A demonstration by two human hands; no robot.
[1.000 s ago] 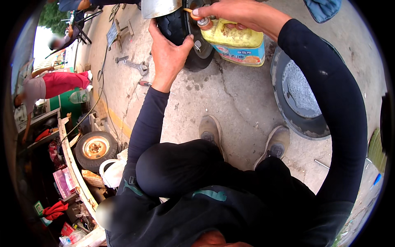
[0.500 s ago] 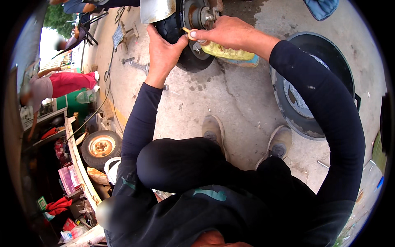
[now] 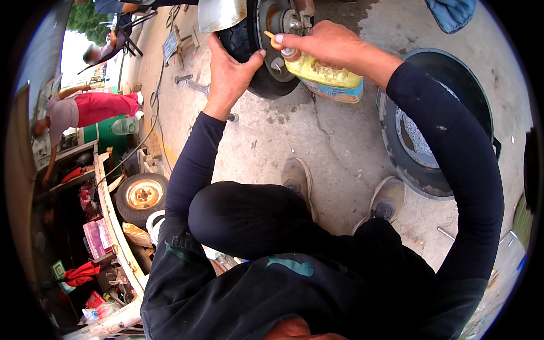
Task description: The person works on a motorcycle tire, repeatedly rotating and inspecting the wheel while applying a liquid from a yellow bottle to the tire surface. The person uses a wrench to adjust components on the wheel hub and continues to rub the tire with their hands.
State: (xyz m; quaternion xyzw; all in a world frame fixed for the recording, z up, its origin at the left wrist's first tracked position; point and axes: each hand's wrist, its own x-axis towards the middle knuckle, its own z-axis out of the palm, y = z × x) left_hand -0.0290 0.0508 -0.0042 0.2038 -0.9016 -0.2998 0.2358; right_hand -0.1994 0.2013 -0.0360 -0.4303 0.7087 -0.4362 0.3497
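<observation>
My left hand [image 3: 229, 73] grips the edge of a black tyre [image 3: 237, 41], thumb against its sidewall and fingers behind the tread. In my right hand [image 3: 337, 46] is a yellow plastic bottle [image 3: 326, 73], tilted, its yellow nozzle [image 3: 270, 38] pointing at the wheel. Whether any liquid comes out cannot be made out. The wheel's metal hub [image 3: 293, 22] sits right of the tyre, and a silver mudguard [image 3: 222, 14] covers part of the tread. On the concrete left of my left wrist lies a wrench [image 3: 195, 84].
A large black tub [image 3: 477, 85] holding water stands at the right. Toward the left are a spare wheel [image 3: 141, 195], a cable [image 3: 154, 105], a small stool [image 3: 180, 46] and an open box of clutter [image 3: 127, 258]. Another person [image 3: 105, 109] stands far left. Blue cloth [image 3: 451, 14] shows top right.
The bottle and nozzle have shifted slightly right, away from my left thumb. My left hand stays on the tyre. The whole view has moved a little.
</observation>
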